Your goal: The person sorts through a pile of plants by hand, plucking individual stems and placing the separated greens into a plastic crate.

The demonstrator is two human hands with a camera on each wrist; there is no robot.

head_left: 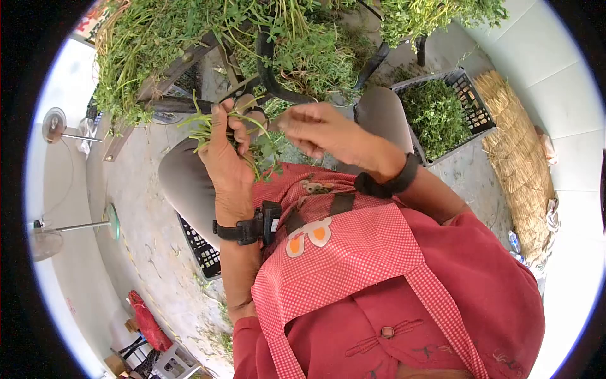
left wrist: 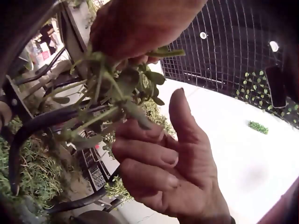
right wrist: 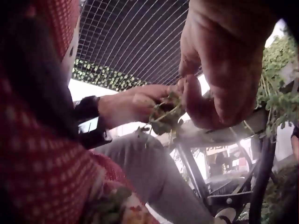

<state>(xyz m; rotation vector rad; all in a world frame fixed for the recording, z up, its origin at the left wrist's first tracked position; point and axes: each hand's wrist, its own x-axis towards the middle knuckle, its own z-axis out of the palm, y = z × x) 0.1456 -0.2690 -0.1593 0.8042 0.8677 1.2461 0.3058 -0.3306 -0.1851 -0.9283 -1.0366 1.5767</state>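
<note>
Slim green leafy stems (head_left: pixel 202 124) clamped in the left hand (head_left: pixel 226 155), right hand (head_left: pixel 331 134) fingers loosely curled, thumb apart, so I'd say partway, with a big leafy green heap (head_left: pixel 158 38) left on the surface (head_left: pixel 154 87), black plastic crate (head_left: pixel 478 110) part-filled.

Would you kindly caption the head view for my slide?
A person in a checked apron holds green stems in the left hand, the right hand nearby.

a red-and-white checked apron (head_left: pixel 353 262) with orange-and-white patches (head_left: pixel 309 237); a plain red shirt (head_left: pixel 486 284); grey trousers (head_left: pixel 385 117); green leafy stems (head_left: pixel 303 54); a black crate (head_left: pixel 476 104) and straw-yellow bundle (head_left: pixel 514 170) at right.
</note>
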